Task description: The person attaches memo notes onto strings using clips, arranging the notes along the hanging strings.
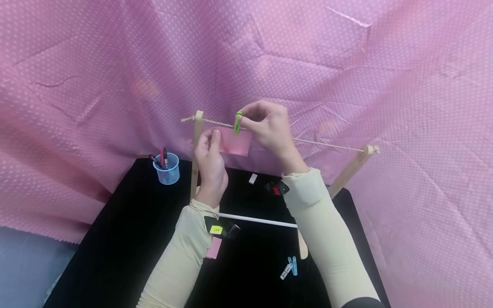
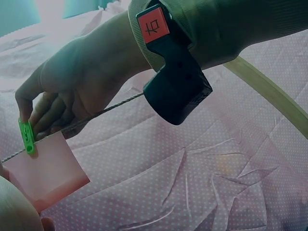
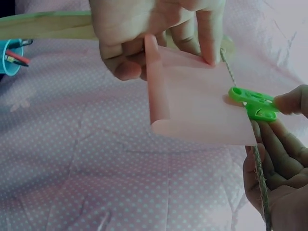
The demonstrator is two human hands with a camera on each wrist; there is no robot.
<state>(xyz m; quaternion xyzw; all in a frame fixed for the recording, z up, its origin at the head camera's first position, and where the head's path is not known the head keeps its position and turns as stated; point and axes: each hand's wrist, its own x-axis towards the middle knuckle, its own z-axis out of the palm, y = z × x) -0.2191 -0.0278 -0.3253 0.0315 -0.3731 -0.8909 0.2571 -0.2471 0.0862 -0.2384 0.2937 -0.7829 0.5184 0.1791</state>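
Centrally, in the head view, a person's left hand (image 1: 211, 160) pinches the left end of a pink paper sheet (image 1: 236, 143) at a twine line (image 1: 327, 144) strung between two wooden posts (image 1: 195, 171); the right hand (image 1: 272, 128) grips a green clothespin (image 1: 237, 122) at the sheet's top edge. In the left wrist view, the clothespin straddles twine and paper; letting it bite deeply over both would probably hold best. In the right wrist view, the sheet's far edge curls, so steady left fingers should help keep it level until the pin is released.
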